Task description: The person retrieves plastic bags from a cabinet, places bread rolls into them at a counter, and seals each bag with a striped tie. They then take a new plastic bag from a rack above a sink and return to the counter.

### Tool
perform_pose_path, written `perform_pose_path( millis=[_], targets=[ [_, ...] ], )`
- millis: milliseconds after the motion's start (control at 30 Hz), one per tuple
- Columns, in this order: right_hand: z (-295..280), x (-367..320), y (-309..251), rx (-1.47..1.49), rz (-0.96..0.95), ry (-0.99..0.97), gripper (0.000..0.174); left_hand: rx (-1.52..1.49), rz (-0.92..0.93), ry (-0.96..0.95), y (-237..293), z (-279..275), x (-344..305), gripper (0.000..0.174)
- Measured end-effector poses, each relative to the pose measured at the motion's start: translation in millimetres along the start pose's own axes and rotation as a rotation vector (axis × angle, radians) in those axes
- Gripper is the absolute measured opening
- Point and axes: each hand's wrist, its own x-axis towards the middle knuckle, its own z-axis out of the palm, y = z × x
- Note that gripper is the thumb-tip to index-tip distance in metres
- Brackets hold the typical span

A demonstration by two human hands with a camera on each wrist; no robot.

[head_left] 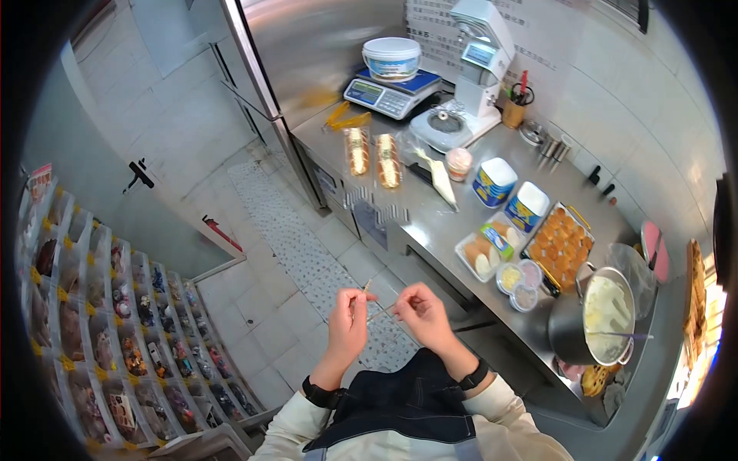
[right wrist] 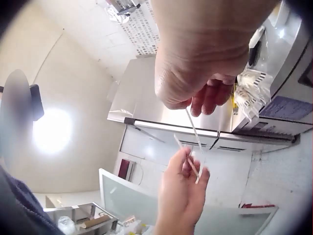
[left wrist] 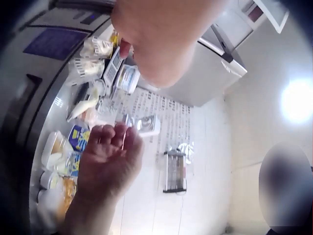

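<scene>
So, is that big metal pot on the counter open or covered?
Open: no lid sits on the pot, its white contents show, and a purple stick crosses its rim.

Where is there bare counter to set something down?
The counter shows bare steel at its front edge, between the piping bag and the bread pack; a smaller patch lies between the blue tubs and metal shakers. It's crowded around the golden buns, small cups and pot.

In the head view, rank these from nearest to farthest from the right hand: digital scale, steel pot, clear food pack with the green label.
From the right hand:
1. Clear food pack: ahead and to the right.
2. Steel pot: farther out to the right.
3. Digital scale: far ahead, slightly left.
</scene>
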Motion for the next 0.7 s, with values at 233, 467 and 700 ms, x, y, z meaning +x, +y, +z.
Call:
perform_pose_path(
  millis=[233, 467, 700],
  targets=[
    [-48, 99, 38, -0.100, 0.050, 0.193, 0.004, 0.055, -0.100, 0.134, -61, -61, 95, 0.011],
    [-89, 254, 56, 0.081, 0.089, 0.483, 0.002, 0.055, -0.329, 0.109, -93, -104, 212, 0.015],
    [-97, 419, 73, 0.591, 0.283, 0.514, 0.008, 0.041, -0.510, -0.039, -138, -114, 349, 0.015]
  ],
)
